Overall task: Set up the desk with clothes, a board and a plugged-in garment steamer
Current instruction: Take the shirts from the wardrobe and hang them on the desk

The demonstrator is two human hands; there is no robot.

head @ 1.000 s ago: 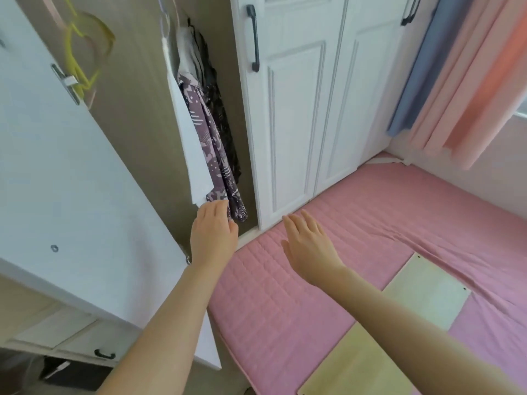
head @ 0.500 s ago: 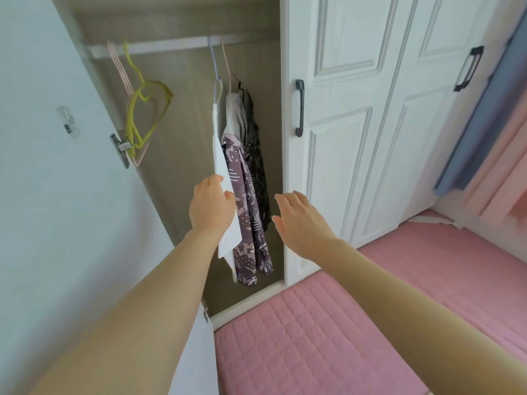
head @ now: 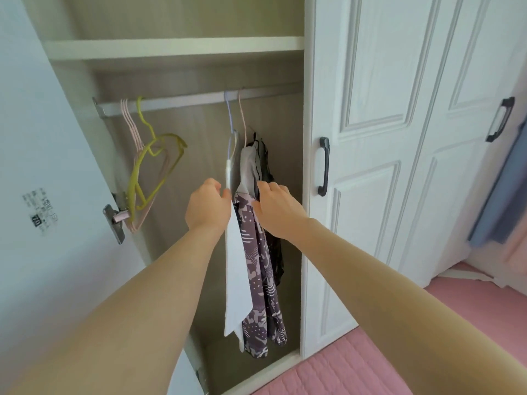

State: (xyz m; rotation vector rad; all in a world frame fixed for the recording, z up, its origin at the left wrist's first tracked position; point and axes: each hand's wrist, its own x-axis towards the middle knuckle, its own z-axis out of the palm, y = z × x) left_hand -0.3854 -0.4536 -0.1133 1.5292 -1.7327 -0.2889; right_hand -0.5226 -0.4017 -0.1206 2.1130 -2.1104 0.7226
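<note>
the open wardrobe door (head: 42, 166) fills the 9 o'clock side, a printed label (head: 40, 209) stuck on its inner face and a metal hinge (head: 114, 218) at its edge. empty hangers (head: 154, 166), one yellow-green and several pink, dangle from the rail (head: 185, 99) toward 10 o'clock. a shelf (head: 171, 48) crosses at 12 o'clock. closed white panel doors (head: 385, 138) with dark handles (head: 323, 166) stand from 1 to 3 o'clock, and a blue curtain (head: 502, 201) hangs blurred at 3 o'clock. pink quilted bedding (head: 356, 366) lies at 5 o'clock.

the clothes hang together on the rail just right of centre: a white garment (head: 236, 280) seen edge-on at the front, a purple patterned garment (head: 259, 280) touching it behind, then a dark lacy garment (head: 275, 252) toward the closed door. a lilac hanger hook (head: 229, 118) and a pink hanger hook (head: 242, 115) carry them.

the left hand (head: 208, 206) presses against the white garment's left edge, fingers curled together; whether they pinch the cloth cannot be told. the right hand (head: 275, 206) reaches in at the right of the bundle, fingers bent and slightly apart, tips touching the dark and grey fabric.

the compartment is narrow; bare back wall shows between the empty hangers and the clothes, and the closed door frame stands just beside the right hand.
</note>
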